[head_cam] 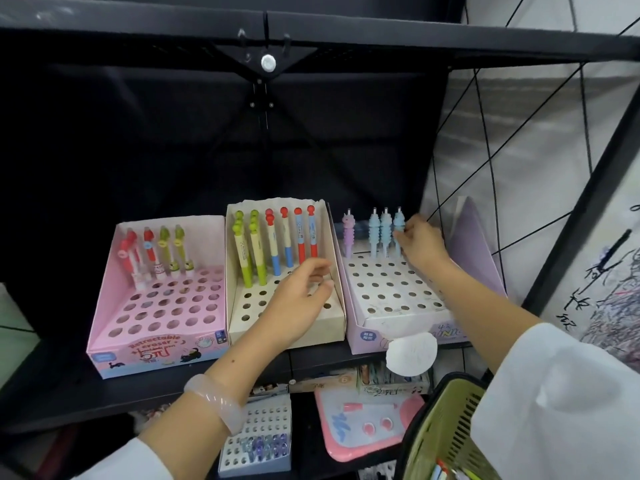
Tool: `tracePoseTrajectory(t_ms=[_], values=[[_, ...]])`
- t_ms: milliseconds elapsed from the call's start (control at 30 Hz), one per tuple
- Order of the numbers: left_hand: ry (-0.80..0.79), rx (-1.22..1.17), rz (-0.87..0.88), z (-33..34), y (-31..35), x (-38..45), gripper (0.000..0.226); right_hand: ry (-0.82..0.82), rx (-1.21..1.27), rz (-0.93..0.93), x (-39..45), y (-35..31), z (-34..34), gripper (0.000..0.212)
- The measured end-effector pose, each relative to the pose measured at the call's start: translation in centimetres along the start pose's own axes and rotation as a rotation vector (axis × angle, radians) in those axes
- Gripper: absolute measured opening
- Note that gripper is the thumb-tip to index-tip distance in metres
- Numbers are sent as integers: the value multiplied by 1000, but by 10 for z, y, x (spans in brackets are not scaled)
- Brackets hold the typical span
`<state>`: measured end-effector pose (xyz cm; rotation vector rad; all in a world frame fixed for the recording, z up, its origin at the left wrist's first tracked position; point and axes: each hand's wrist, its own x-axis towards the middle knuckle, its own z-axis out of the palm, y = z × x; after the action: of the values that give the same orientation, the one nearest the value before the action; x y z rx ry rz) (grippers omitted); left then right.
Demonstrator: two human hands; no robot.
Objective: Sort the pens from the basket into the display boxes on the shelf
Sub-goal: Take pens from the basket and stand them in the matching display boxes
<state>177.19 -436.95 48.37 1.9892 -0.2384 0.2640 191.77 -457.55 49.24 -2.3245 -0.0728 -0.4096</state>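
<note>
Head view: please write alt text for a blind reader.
The right hand pinches a blue pen in the purple display box on a black shelf; the left hand reaches into the cream box.

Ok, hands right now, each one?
Left hand: open, fingers relaxed over the cream display box, holding nothing.
Right hand: pinching a blue pen.
</note>
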Motion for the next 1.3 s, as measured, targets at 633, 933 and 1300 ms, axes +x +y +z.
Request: tracePoseTrajectory(t_ms=[633, 933, 1300], values=[[-293, -150, 14, 130, 20, -88, 19, -647, 52, 66, -211, 104, -90, 14], [-527, 179, 47, 180, -42, -141, 25, -1098, -523, 327, -305, 242, -10, 49], [-446, 198, 103, 189, -52, -149, 25, -1294, -648, 383, -336, 237, 45, 110]])
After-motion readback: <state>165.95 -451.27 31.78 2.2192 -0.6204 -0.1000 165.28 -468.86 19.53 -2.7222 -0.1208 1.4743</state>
